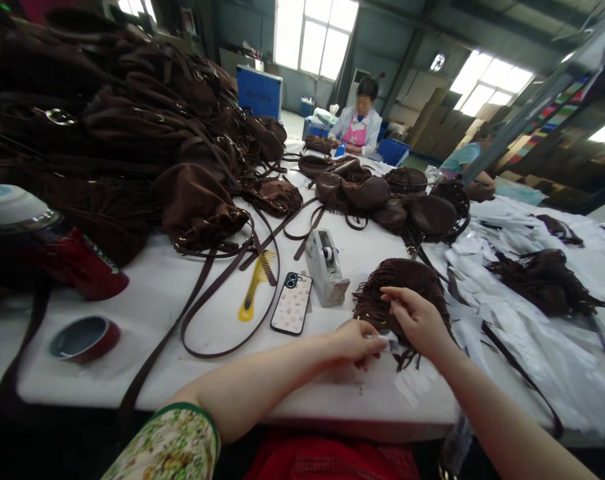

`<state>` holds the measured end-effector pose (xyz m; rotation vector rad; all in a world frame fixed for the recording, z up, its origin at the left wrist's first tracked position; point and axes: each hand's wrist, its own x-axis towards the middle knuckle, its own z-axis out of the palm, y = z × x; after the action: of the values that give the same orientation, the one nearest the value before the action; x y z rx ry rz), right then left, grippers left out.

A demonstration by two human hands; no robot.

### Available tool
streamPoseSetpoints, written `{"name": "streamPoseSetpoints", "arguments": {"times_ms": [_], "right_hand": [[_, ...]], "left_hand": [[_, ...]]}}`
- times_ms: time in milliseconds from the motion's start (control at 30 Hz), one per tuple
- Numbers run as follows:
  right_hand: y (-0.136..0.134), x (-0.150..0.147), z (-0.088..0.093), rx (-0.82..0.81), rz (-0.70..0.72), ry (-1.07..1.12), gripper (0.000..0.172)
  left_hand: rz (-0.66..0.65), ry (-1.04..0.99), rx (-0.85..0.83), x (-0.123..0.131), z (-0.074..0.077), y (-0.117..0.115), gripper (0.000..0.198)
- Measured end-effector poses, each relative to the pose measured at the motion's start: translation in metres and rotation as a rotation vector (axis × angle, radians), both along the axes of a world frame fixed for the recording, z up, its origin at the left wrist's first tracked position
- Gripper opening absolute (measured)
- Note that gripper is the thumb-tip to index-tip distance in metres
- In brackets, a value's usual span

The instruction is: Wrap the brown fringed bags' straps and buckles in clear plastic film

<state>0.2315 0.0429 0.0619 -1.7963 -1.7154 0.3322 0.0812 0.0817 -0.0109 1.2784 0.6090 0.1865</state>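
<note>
A dark brown fringed bag (417,275) lies on the white table before me. My left hand (365,341) is at its near edge, fingers closed on a small whitish, see-through piece (391,341) whose kind I cannot make out. My right hand (416,319) rests over the bag, with thumb and fingertips pinched together at the fringe; what they hold, if anything, is too small to tell. Just beyond my left hand stand a grey tape dispenser (327,270) and a phone in a patterned case (292,303).
A yellow comb (256,288) lies beside a looped strap (182,333). At left are a red cup-like lid (85,339), a red container (82,263) and a tall heap of brown bags (132,127). White wrapping sheets (527,353) cover the right side. Two people sit farther off.
</note>
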Motion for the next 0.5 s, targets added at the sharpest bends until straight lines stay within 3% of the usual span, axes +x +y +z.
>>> {"name": "streamPoseSetpoints", "arguments": {"times_ms": [100,233,333,500], "right_hand": [[0.045,-0.018,-0.004,-0.109,-0.019,0.214,0.033],[0.087,-0.039,-0.018,-0.244,-0.037,0.324,0.027],[0.098,-0.048,-0.023,-0.254,-0.053,0.413,0.027],[0.094,-0.053,-0.027,-0.16,-0.091,0.584,0.026]], "left_hand": [[-0.027,0.043,0.017,-0.001,0.004,-0.002,0.021],[-0.021,0.105,0.043,-0.002,0.005,-0.004,0.018],[-0.021,0.117,0.04,0.0,0.001,-0.004,0.018],[-0.047,0.097,0.064,0.001,-0.002,-0.003,0.016]]}}
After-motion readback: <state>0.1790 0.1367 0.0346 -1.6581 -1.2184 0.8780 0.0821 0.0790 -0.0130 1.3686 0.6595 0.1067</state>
